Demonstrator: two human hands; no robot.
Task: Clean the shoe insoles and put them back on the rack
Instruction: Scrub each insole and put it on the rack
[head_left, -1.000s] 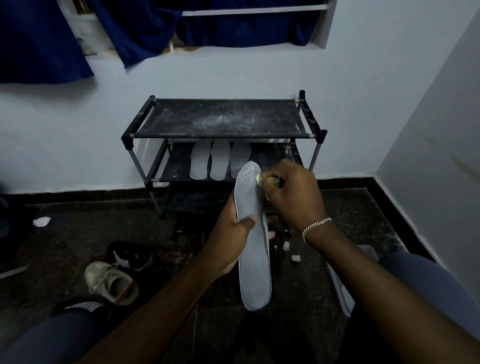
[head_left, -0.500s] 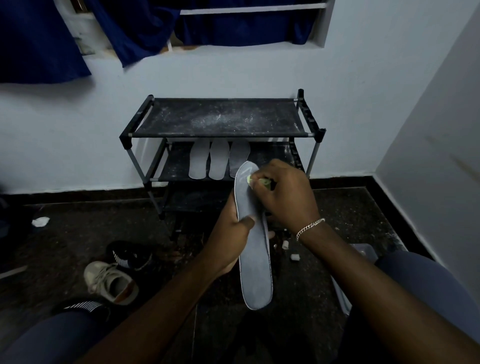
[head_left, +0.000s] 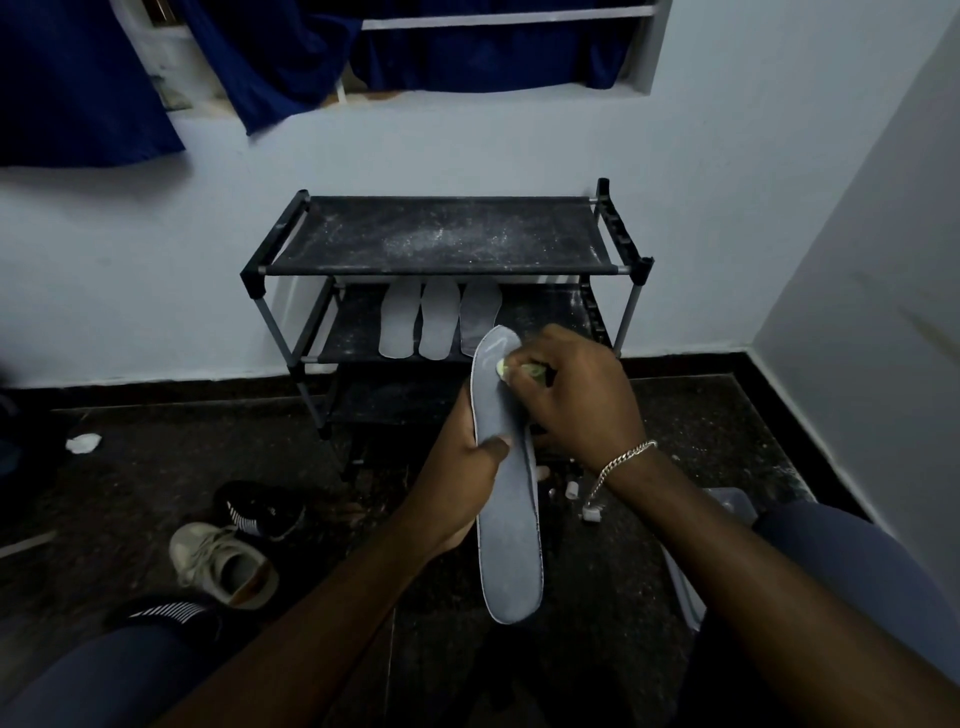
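Note:
My left hand (head_left: 462, 478) grips a long grey insole (head_left: 509, 535) at its middle, thumb across the front face, holding it upright in front of the rack. My right hand (head_left: 576, 395) pinches a small pale green cleaning piece (head_left: 503, 370) and presses it against the insole's upper end. A black shoe rack (head_left: 441, 270) stands against the wall. Three light insoles (head_left: 439, 325) lie side by side on its middle shelf.
A beige sneaker (head_left: 223, 564) and a black shoe (head_left: 262, 512) lie on the dark floor at the left. Small white bits (head_left: 589, 512) sit near the rack's feet. Another insole (head_left: 685, 592) lies by my right knee. A wall rises at the right.
My right hand with the green piece has shifted leftward across the top of the insole. The left hand and insole have stayed in place.

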